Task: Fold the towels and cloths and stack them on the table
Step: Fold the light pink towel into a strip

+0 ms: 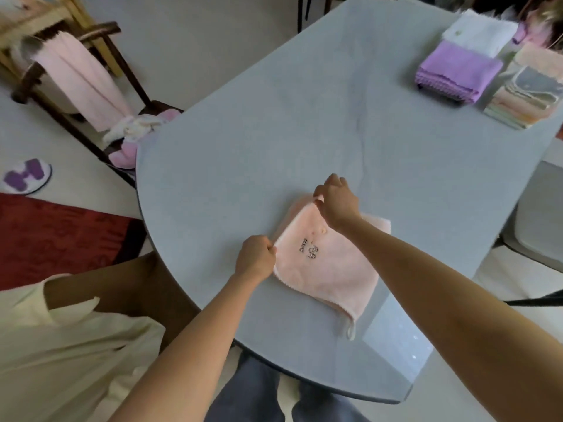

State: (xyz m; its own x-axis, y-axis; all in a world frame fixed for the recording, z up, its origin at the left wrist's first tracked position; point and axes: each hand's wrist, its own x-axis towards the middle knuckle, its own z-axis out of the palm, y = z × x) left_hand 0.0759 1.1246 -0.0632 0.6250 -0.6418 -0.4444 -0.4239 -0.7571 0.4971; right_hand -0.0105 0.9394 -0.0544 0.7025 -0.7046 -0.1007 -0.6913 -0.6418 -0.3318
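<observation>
Centrally, a pink embroidered washcloth (327, 266) lies on the grey surface (243, 141). Left hand (256, 257) grips its left corner in a curled fist; right hand (336, 202) pinches its upper corner. Folded cloth stacks, purple (457, 73) and pastel (524, 92), occupy the upper right of the frame.

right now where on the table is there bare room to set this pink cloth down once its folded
Bare grey table runs from the pink cloth, which the left hand and right hand pinch, up to the purple stack. The left half beside the chair is free too. The far right corner is crowded: purple stack, white towel, pastel stack.
</observation>
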